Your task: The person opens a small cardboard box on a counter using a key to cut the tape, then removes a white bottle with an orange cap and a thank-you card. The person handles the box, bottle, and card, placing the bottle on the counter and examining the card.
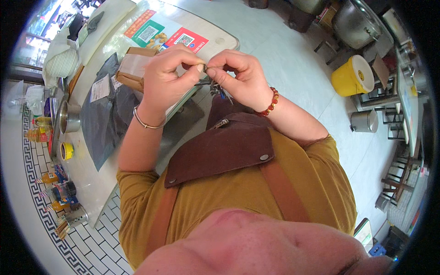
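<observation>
My left hand (168,74) and my right hand (242,74) meet above the near edge of a table, thumbs and forefingers pinching a small dark metal piece (205,68) between them. From it hangs a bunch of what look like keys (216,90), partly hidden by my right hand. Behind my left hand, a cardboard box (132,65) with its top taped lies on the table. Beside it is a dark grey plastic mailing bag (108,120) with white labels. The small piece's exact shape cannot be told.
The table (220,41) bears printed cards, a metal pot (70,117), a yellow tub (67,150), bottles and a holder of chopsticks (74,218). On the floor to the right stand a yellow bucket (352,75) with a pale lid and a metal bin (364,121), near stools and another table.
</observation>
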`<state>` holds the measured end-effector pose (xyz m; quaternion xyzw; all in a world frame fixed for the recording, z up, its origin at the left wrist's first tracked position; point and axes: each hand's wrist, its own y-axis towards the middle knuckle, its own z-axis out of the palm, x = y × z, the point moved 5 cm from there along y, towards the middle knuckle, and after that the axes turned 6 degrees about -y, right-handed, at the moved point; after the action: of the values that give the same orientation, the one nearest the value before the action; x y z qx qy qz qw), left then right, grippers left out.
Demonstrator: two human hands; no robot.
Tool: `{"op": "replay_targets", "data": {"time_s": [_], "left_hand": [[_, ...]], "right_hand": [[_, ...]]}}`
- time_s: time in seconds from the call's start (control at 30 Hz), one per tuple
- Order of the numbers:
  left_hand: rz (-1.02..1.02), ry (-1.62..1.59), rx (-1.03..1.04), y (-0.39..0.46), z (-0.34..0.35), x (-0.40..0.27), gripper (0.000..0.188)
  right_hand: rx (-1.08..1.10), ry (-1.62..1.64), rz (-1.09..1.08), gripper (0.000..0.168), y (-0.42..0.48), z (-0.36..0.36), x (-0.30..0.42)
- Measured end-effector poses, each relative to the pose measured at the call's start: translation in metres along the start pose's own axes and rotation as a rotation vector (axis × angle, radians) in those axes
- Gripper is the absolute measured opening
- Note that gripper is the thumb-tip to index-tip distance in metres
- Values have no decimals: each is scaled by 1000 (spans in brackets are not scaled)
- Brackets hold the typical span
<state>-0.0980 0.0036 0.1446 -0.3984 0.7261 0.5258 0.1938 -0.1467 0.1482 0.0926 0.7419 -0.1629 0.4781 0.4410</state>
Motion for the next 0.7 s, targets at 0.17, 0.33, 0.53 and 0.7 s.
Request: {"op": "replay_targets", "data": {"time_s": [0.17,0.33,0.53,0.7], "left_hand": [[-112,-40,-112,-5,-1,6,9],[-114,-102,-232,-7,-4,7,9],[107,135,1,3,-5,-20,9],[205,140,174,-7,22,-40,10]], "right_hand": [[-75,102,140,8,-5,-2,-8],[-170,376,131,6,-8,-9,-12],[-307,320,90,21,-21,-36,-24],[400,-169,-84,20,-7,-7,26]]}}
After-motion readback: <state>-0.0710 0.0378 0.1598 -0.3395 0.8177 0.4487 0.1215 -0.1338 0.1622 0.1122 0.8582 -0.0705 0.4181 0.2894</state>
